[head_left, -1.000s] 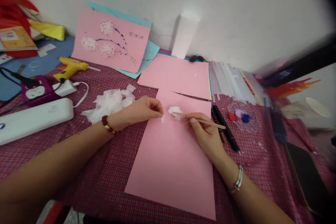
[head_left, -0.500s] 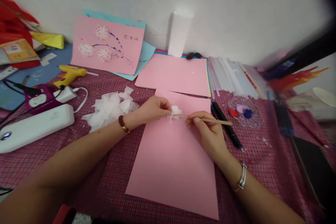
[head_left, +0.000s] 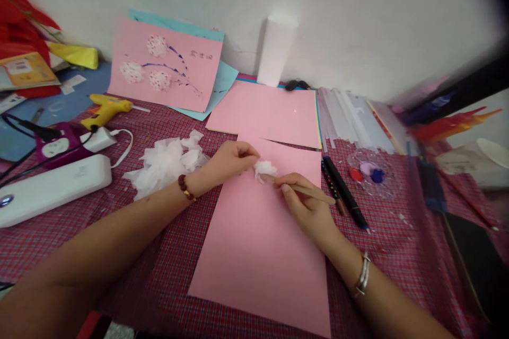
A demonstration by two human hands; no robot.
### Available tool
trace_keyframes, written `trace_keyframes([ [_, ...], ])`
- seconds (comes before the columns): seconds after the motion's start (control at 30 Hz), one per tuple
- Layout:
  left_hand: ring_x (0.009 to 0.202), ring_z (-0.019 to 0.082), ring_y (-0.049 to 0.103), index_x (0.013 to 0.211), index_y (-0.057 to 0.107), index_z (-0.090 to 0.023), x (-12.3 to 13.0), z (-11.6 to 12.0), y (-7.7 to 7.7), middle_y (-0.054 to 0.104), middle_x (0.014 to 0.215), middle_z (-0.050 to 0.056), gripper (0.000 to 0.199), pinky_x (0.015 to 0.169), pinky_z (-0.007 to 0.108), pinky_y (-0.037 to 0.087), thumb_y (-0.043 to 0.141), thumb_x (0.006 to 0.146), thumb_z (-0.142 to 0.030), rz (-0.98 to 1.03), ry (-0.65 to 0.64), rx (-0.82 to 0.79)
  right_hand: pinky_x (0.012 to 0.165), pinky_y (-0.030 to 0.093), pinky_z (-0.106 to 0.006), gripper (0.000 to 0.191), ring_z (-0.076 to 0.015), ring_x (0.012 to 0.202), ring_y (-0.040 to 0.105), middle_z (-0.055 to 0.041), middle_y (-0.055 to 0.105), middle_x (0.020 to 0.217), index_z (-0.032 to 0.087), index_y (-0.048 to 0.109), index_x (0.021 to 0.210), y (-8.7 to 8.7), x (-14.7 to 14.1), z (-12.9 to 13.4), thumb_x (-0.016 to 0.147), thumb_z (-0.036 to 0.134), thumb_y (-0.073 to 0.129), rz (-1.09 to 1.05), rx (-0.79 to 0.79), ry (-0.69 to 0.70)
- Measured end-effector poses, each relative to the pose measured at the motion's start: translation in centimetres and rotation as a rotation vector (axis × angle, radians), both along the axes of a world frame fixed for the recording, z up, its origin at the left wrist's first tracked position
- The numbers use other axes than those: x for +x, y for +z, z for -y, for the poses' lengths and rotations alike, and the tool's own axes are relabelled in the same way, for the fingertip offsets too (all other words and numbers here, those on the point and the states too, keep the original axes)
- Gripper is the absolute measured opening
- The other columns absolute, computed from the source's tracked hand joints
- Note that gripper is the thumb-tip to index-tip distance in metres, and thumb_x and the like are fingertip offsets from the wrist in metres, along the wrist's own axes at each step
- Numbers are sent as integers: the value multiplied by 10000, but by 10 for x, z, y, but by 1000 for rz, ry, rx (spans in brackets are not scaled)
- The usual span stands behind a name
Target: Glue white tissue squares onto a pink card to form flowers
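Note:
A pink sheet of paper [head_left: 262, 254] lies lengthwise in front of me, with a small white ruffled paper flower [head_left: 265, 169] on its upper part. My right hand [head_left: 308, 206] grips a thin, light wooden stick [head_left: 312, 192], whose tip touches the lower edge of the flower. Just left of the flower, my left hand [head_left: 234, 161] has its thumb and forefinger pinched together; whatever may be between them cannot be made out. A heap of white tissue paper pieces [head_left: 165, 164] sits beside my left wrist.
Behind the sheet is a stack of coloured paper [head_left: 266, 111]. A pink flower picture [head_left: 159, 71] leans on the wall. At left are a yellow glue gun [head_left: 105, 108] and a white power strip [head_left: 55, 188]; at right, a black pen [head_left: 345, 193] and a clear paint palette [head_left: 374, 172].
My left fingers have drawn slightly back from the flower. In my right hand the stick has tilted, its back end swinging lower and its tip moving to the flower's lower edge.

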State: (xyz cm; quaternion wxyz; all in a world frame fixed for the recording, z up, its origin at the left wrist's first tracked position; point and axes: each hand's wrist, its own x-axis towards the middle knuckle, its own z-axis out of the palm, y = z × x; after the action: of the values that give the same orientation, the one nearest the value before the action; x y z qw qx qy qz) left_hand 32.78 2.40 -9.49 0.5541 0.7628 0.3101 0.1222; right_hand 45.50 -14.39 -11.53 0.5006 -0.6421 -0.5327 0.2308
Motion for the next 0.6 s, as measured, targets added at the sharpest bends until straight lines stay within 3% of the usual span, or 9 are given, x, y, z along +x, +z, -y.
trace_keyframes([
  [0.13, 565, 55, 471, 861, 605, -132, -2, -4, -6, 569, 707, -10, 142, 499, 166, 359, 551, 776, -233, 203, 222, -40, 775, 501, -337, 174, -173, 877, 611, -42, 639, 933, 242, 592, 1001, -3, 0, 3, 917, 192, 448, 208, -7, 48],
  [0.27, 567, 58, 477, 889, 586, -148, -3, -6, -6, 579, 744, -2, 146, 493, 169, 367, 541, 786, -241, 244, 253, -38, 821, 480, -399, 232, -205, 942, 602, -64, 654, 996, 245, 544, 1090, -4, -2, 6, 906, 144, 446, 445, 25, 129],
  [0.37, 579, 63, 487, 917, 587, -152, -6, -5, 10, 584, 747, 0, 158, 503, 176, 379, 544, 779, -216, 282, 256, 64, 807, 471, -432, 232, -228, 926, 601, -72, 669, 995, 244, 555, 1081, -1, -4, 9, 898, 142, 455, 534, 16, 212],
  [0.47, 574, 63, 481, 915, 599, -149, -12, -6, 39, 583, 720, -8, 161, 518, 183, 380, 564, 765, -197, 332, 250, 199, 772, 489, -394, 184, -208, 878, 614, -60, 672, 954, 243, 592, 1024, 1, -3, 11, 898, 176, 475, 348, 26, 154],
  [0.6, 558, 60, 486, 805, 623, -134, -30, -23, 78, 579, 670, -5, 94, 506, 177, 360, 576, 762, -203, 235, 241, 321, 649, 508, -299, 150, -151, 703, 606, -28, 650, 797, 232, 615, 923, -2, 3, 12, 925, 268, 469, -251, 57, -107],
])
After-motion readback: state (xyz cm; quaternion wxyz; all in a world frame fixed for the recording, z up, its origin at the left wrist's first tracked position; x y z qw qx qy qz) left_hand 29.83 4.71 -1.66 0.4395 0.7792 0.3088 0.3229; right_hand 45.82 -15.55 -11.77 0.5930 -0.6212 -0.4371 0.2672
